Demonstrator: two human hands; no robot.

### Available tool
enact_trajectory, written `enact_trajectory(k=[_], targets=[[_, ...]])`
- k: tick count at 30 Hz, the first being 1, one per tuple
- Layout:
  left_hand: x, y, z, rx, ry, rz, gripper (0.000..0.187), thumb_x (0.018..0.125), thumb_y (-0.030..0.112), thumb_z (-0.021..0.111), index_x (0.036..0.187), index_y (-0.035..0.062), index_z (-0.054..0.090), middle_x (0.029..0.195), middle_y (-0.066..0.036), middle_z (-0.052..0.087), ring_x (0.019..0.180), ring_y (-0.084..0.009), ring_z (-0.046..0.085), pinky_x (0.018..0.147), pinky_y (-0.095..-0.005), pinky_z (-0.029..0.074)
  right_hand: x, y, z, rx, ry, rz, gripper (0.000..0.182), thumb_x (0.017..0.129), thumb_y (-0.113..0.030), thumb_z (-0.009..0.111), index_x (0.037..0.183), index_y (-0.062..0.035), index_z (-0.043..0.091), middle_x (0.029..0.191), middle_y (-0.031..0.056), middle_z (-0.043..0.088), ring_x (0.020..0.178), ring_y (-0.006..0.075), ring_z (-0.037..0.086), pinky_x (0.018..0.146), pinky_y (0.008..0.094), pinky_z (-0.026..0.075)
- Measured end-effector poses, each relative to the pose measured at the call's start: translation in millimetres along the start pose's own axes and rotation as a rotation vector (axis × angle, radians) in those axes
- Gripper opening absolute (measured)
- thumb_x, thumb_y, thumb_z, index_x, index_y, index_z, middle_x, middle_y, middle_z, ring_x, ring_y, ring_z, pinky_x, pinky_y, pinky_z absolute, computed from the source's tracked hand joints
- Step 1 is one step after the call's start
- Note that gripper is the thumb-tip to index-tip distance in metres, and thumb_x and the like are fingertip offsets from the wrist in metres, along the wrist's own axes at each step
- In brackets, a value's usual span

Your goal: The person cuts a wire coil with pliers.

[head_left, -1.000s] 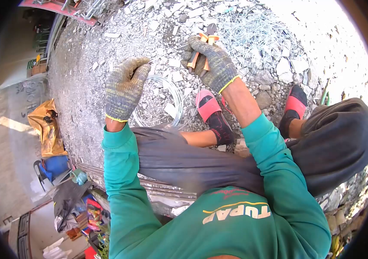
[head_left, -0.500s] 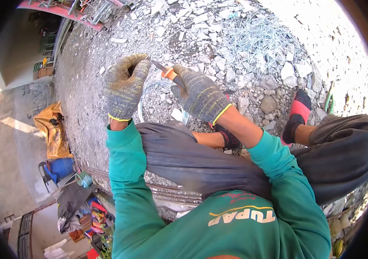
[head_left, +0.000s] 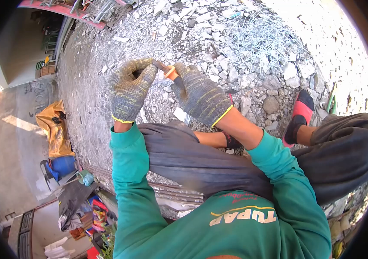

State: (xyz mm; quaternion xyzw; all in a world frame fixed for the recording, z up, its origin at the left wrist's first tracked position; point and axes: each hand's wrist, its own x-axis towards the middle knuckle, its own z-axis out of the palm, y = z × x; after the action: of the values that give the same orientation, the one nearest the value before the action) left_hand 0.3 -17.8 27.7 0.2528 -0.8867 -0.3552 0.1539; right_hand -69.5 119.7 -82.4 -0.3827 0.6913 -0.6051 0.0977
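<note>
My left hand (head_left: 131, 90), in a grey knit glove with a yellow cuff, is closed in a pinch, its thumb and forefinger beside the tip of the pliers; what it pinches is too small to name. My right hand (head_left: 201, 93), gloved alike, is wrapped round the pliers (head_left: 172, 73), which have orange and dark handles. Their dark jaws point to the left hand's fingertips. Below the hands a coil of thin wire (head_left: 143, 113) lies on the gravel, partly hidden by the gloves and my leg.
A tangle of cut wire pieces (head_left: 264, 43) lies on the rubble at upper right. Red metal frames (head_left: 69, 13) stand at the top left. An orange-brown sheet (head_left: 56, 134) and a blue container (head_left: 64, 166) are at the left. Loose stones surround my feet.
Both hands have shifted slightly to the right, and the pliers' jaws have come up against the left fingertips. More of the wire coil is now covered.
</note>
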Motion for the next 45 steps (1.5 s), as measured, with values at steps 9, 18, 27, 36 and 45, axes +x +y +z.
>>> enact_trajectory(k=[9, 18, 27, 36, 45], targets=[[-3, -17, -9, 0.011, -0.015, -0.055, 0.021, 0.092, 0.015, 0.069, 0.108, 0.0022, 0.070, 0.084, -0.001, 0.066, 0.066, -0.0055, 0.056, 0.057, -0.0216, 0.046, 4, 17, 10, 0.293, -0.190, 0.201, 0.032, 0.091, -0.029, 0.069, 0.110, -0.0043, 0.065, 0.075, 0.0098, 0.066, 0.067, 0.0238, 0.064, 0.063, 0.0400, 0.050], [3, -44, -36, -0.252, 0.012, -0.050, 0.023, 0.094, 0.014, 0.067, 0.109, -0.0022, 0.068, 0.084, -0.003, 0.066, 0.072, -0.0082, 0.058, 0.064, -0.0235, 0.049, 17, 0, -54, 2.455, -0.631, 0.433, 0.045, 0.096, -0.037, 0.057, 0.125, -0.0035, 0.051, 0.086, 0.0065, 0.060, 0.065, 0.0173, 0.058, 0.048, 0.0327, 0.050], [3, -31, -28, -0.119, 0.063, -0.186, 0.025, 0.091, 0.025, 0.070, 0.106, 0.0038, 0.071, 0.079, 0.000, 0.065, 0.065, -0.0042, 0.052, 0.057, -0.0204, 0.043, 23, 31, -45, 1.429, -0.272, 0.768, 0.033, 0.091, -0.022, 0.064, 0.113, 0.0023, 0.060, 0.093, 0.0168, 0.068, 0.080, 0.0304, 0.068, 0.067, 0.0451, 0.055], [5, -26, -8, -0.068, -0.043, -0.144, 0.024, 0.093, 0.022, 0.066, 0.107, 0.0035, 0.070, 0.082, 0.000, 0.065, 0.066, -0.0040, 0.052, 0.056, -0.0197, 0.042, 2, 18, 6, 0.017, -0.199, 0.242, 0.041, 0.087, -0.021, 0.061, 0.124, -0.0027, 0.057, 0.092, 0.0259, 0.067, 0.086, 0.0423, 0.066, 0.075, 0.0486, 0.053], [0, -27, 7, -0.020, -0.164, -0.115, 0.025, 0.094, 0.019, 0.065, 0.113, 0.0028, 0.068, 0.088, -0.002, 0.067, 0.074, -0.0060, 0.057, 0.062, -0.0216, 0.046, 3, 14, 4, 0.063, -0.135, 0.139, 0.041, 0.089, -0.021, 0.066, 0.127, -0.0064, 0.056, 0.084, 0.0224, 0.067, 0.078, 0.0406, 0.066, 0.066, 0.0463, 0.050]])
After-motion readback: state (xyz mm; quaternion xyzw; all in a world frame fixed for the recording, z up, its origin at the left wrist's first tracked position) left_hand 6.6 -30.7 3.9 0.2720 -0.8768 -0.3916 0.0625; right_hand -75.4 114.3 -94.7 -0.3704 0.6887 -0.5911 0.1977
